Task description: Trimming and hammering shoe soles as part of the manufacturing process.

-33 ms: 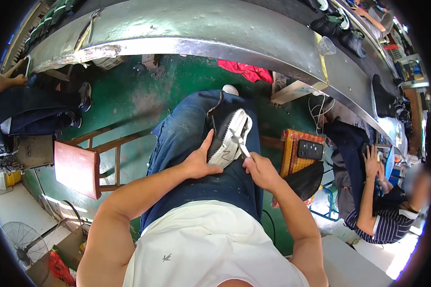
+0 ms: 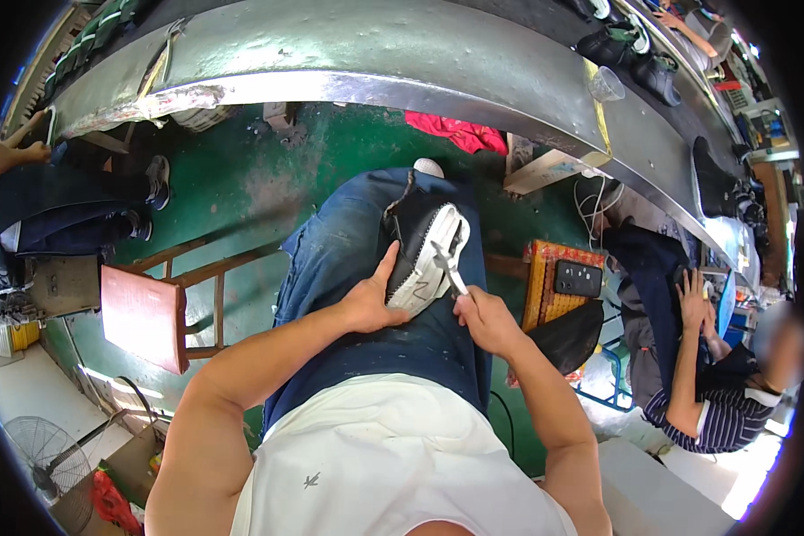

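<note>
Head view: at the far left edge of the frame, a co-worker's arm point(image 2: 13, 154) reaches toward the bench point(image 2: 348, 54), and a stool point(image 2: 143, 314) with a pinkish seat stands lower down. Toward the centre, the left hand point(image 2: 372, 299) grips the shoe point(image 2: 411, 230), its index finger stretched along the black upper and its thumb at the near end of the pale sole point(image 2: 458, 232). The shoe lies tilted over the blue jeans point(image 2: 326, 246) in the middle of the frame, sole edge to the right. Upper and sole already sit together, and a row of stitch-like marks follows their border; a dark zigzag marks the sole's near part. Just right of it, the right hand point(image 2: 487, 319) has its fingers curled round a metal tool point(image 2: 449, 268), whose head is at the sole. I judge the work on this shoe to be under way, not finished; how much is left cannot be told, since its far side is hidden. Farther right are a phone point(image 2: 579, 279) and a co-worker in a striped shirt point(image 2: 728, 415).
</note>
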`<state>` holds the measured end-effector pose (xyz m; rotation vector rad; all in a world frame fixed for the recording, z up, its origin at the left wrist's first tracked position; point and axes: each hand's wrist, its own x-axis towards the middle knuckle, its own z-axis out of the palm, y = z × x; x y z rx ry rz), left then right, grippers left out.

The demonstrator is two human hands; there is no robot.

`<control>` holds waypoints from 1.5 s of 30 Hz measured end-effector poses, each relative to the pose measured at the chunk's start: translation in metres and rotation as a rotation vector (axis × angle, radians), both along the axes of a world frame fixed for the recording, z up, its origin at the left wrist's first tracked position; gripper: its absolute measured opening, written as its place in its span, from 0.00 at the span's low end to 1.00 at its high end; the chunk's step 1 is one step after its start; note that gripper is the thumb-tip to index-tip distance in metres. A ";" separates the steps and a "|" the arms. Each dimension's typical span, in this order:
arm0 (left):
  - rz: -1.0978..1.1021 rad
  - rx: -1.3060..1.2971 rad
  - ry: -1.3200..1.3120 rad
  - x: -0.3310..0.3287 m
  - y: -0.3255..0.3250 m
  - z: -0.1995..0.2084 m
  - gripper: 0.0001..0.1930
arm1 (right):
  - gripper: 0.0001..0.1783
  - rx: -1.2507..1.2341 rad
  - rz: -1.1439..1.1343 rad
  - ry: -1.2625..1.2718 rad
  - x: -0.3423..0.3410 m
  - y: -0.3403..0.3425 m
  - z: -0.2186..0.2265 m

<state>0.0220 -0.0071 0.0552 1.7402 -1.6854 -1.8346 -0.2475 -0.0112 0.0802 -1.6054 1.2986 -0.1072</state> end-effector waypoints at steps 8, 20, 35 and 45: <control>-0.051 -0.690 -0.008 0.040 -0.057 0.110 0.43 | 0.26 0.083 -0.557 -0.452 -0.029 0.038 -0.041; 0.326 0.171 0.309 -0.031 -0.106 -0.027 0.33 | 0.14 0.199 -0.263 -0.206 -0.037 0.037 0.006; 0.179 -0.464 0.203 -0.037 -0.012 -0.061 0.31 | 0.23 -0.125 0.362 0.220 -0.015 -0.031 0.084; 0.383 -0.212 0.582 -0.027 -0.022 -0.067 0.41 | 0.14 0.000 0.148 0.138 0.016 -0.030 0.028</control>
